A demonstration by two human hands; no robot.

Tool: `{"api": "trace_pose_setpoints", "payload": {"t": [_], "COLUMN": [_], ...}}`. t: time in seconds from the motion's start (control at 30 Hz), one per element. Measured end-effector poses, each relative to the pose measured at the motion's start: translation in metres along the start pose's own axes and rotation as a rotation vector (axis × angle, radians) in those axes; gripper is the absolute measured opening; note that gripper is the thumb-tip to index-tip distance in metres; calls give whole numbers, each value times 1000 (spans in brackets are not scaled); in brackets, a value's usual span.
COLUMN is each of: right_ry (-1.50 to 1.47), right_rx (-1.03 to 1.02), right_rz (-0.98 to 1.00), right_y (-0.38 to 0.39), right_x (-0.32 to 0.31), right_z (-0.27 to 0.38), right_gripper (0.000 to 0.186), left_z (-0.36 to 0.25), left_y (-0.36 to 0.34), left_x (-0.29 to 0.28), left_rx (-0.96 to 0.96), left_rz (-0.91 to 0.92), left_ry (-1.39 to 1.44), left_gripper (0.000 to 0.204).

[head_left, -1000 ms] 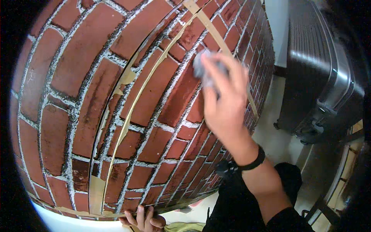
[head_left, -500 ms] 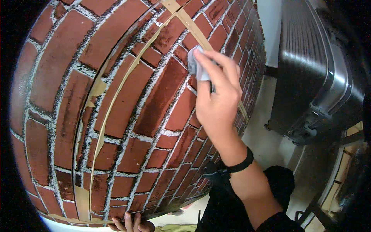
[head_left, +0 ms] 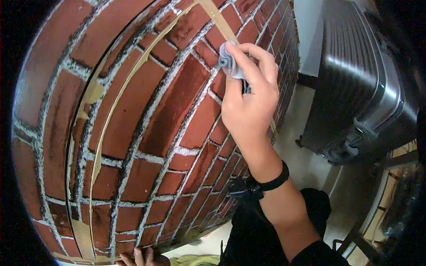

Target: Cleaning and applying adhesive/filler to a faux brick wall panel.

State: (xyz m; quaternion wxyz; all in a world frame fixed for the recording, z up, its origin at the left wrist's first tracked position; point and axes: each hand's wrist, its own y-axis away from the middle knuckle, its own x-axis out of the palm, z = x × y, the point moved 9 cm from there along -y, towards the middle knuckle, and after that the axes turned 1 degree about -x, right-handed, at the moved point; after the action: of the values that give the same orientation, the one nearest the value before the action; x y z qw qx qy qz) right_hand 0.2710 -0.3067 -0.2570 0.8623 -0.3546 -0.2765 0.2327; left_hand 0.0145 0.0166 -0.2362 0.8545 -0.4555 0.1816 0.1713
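Note:
A large surface with a red brick pattern and pale, speckled joints [head_left: 133,128] fills the left and middle of the view. My right hand [head_left: 253,88] pinches a crumpled light grey cloth [head_left: 230,62] between thumb and fingers, over the brick pattern and beside a strip of tan tape [head_left: 219,22]. A black band [head_left: 275,179] circles that wrist. At the bottom, the fingers of my left hand [head_left: 142,257] curl over the lower edge of the brick-patterned panel; the rest of that hand is mostly hidden.
Another thin tan strip [head_left: 126,84] curves down the panel, near a dark seam with torn tape patches [head_left: 93,94]. A black ribbed suitcase [head_left: 346,84] stands on the floor at right. Yellow-green fabric [head_left: 195,260] lies below the panel, and a dark-framed object [head_left: 377,221] is at lower right.
The brick-patterned panel appears shifted left in the view. My right hand, still pinching the cloth, sits slightly higher in the picture. My left hand keeps its hold on the lower edge.

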Motion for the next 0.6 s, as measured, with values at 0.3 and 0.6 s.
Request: {"api": "trace_pose_setpoints", "payload": {"t": [0.3,0.6], "right_ry": [45,11], "right_rx": [-70,-81], "right_rz": [45,54], "right_y": [32,25], "right_x": [-10,-11], "right_z": [15,27], "right_gripper": [42,41], "left_z": [3,0], "left_y": [2,-4], "left_x": [-3,-10], "left_rx": [-64,23], "left_rz": [43,-101], "left_ry": [2,-23], "left_gripper": [46,50]}}
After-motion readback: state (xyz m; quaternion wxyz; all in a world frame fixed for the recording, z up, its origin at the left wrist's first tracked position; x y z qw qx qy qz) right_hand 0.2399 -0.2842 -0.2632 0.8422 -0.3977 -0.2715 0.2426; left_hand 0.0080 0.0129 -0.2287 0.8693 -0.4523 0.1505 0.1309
